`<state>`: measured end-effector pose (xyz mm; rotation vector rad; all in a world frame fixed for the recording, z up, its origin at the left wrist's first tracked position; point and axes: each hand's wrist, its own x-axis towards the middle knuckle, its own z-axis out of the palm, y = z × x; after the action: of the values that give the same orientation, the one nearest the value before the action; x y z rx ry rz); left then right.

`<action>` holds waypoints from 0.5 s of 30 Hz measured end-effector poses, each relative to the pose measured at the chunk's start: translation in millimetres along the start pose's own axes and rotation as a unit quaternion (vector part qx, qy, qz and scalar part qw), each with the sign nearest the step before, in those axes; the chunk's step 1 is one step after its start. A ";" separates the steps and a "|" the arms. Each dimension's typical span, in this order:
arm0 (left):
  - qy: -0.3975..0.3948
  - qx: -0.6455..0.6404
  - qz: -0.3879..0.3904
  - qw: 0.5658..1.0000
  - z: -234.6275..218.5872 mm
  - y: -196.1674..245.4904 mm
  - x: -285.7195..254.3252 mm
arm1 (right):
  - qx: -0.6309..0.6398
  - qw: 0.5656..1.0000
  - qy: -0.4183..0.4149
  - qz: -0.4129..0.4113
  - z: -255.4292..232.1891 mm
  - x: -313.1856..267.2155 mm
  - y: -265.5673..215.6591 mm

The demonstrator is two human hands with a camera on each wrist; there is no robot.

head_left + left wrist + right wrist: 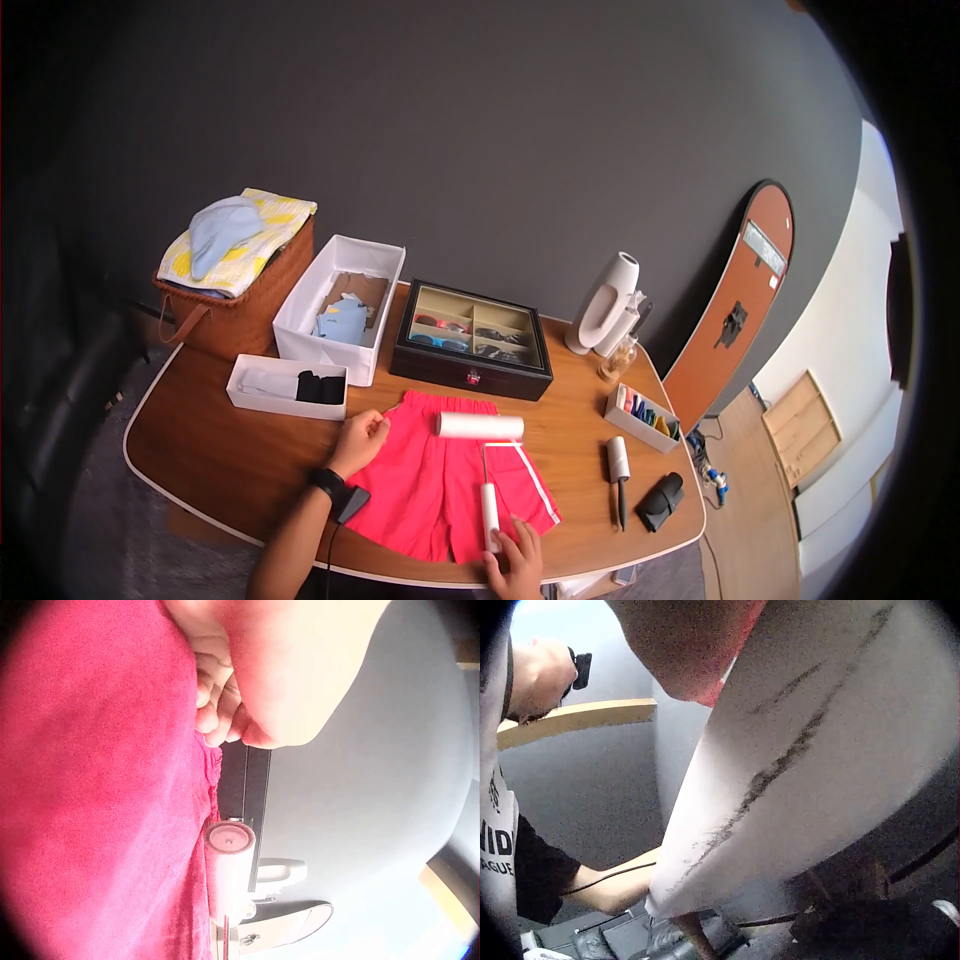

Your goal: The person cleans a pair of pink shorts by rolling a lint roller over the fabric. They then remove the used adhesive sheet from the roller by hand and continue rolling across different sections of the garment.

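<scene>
Pink shorts (408,490) with white side trim lie spread on the wooden table. On them rests a large lint roller (480,427), its white handle pointing toward the person. At the handle's end, my right hand (518,565) pinches it between thumb and fingers. My left hand (360,443) is beside the upper left edge of the shorts, fingers loosely curled, with a black band on the wrist. In the left wrist view, the left fingers (212,718) are right at the waistband. The right wrist view mostly shows a pale surface (817,772) with a dark streak.
Behind the shorts sits a black glasses case (470,340). To the left are a sock box (290,388), a white fabric bin (340,310) and a wicker basket (210,310). Rightward lie a smaller lint roller (618,470), a black pouch (660,502) and a narrow box (643,420).
</scene>
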<state>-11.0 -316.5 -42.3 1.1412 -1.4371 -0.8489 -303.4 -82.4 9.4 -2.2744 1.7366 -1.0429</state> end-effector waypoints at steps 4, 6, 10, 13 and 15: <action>-0.024 0.003 -0.014 1.000 -4.7 4.6 -1.3 | -0.020 1.000 -0.008 0.006 -0.3 4.1 -2.2; -0.020 -0.013 -0.027 0.999 -3.5 9.0 -2.2 | -0.019 1.000 -0.003 0.003 -1.3 6.3 -5.0; -0.032 0.001 -0.007 0.999 -2.4 1.9 -0.7 | -0.004 1.000 -0.001 0.005 -4.3 6.9 -6.3; -0.016 0.005 -0.021 1.000 -2.5 4.8 -0.7 | 0.027 0.999 0.023 0.006 -1.5 4.0 -2.6; -0.020 -0.001 -0.013 1.000 -3.6 4.3 1.5 | 0.022 0.999 0.043 -0.012 -0.8 3.4 -2.6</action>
<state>-8.3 -316.5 -37.1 1.1499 -1.4571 -0.8960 -301.3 -84.3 12.8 -2.2605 1.7026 -1.1884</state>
